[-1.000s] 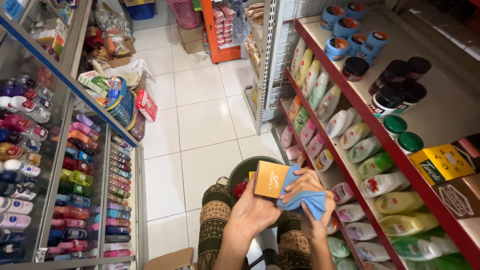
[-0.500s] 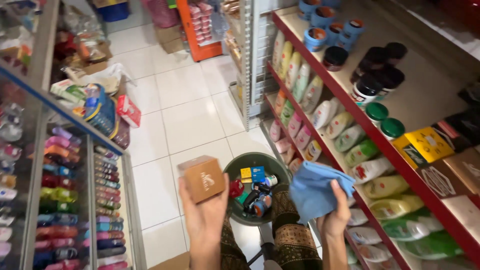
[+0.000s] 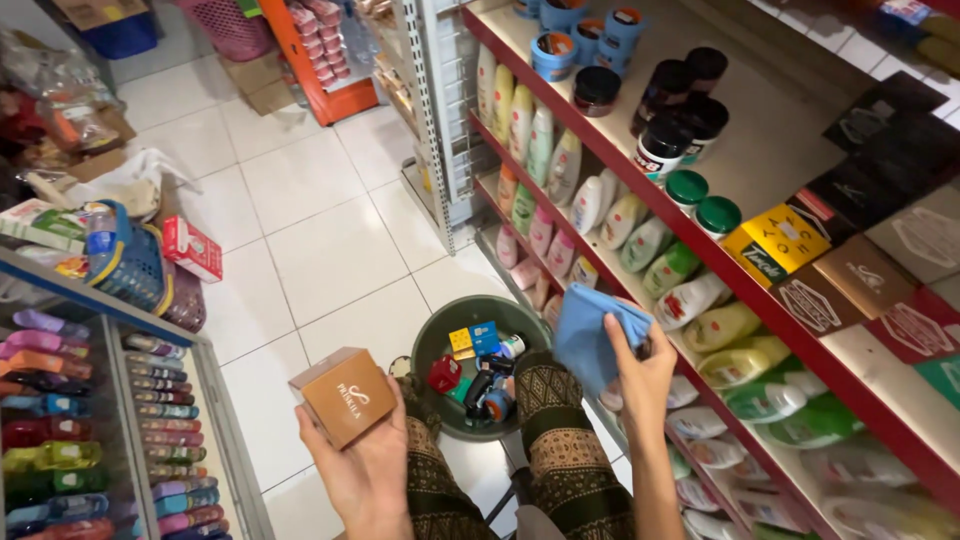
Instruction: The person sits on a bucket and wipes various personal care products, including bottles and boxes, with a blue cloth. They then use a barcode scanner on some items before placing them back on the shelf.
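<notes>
My left hand [image 3: 368, 462] holds a small brown box [image 3: 343, 395] low at the left, above the white floor tiles. My right hand [image 3: 640, 375] is raised beside the red shelves and grips a crumpled blue cloth [image 3: 590, 335]. Between the hands, at my knees in patterned trousers [image 3: 565, 440], stands a dark green basin [image 3: 440, 345] with several small items in it: a yellow box, a blue box, a red piece and a dark bottle.
Red shelves [image 3: 700, 245] on the right carry bottles, jars, green-lidded tubs and flat boxes. A glass case [image 3: 110, 440] of coloured bottles stands at the left, with a blue basket [image 3: 130, 265] on its top edge. A metal rack [image 3: 435, 110] and red stand are further back.
My hands have parted: the left carried the brown box down and to the left, while the right took the blue cloth off it and rose toward the shelves.
</notes>
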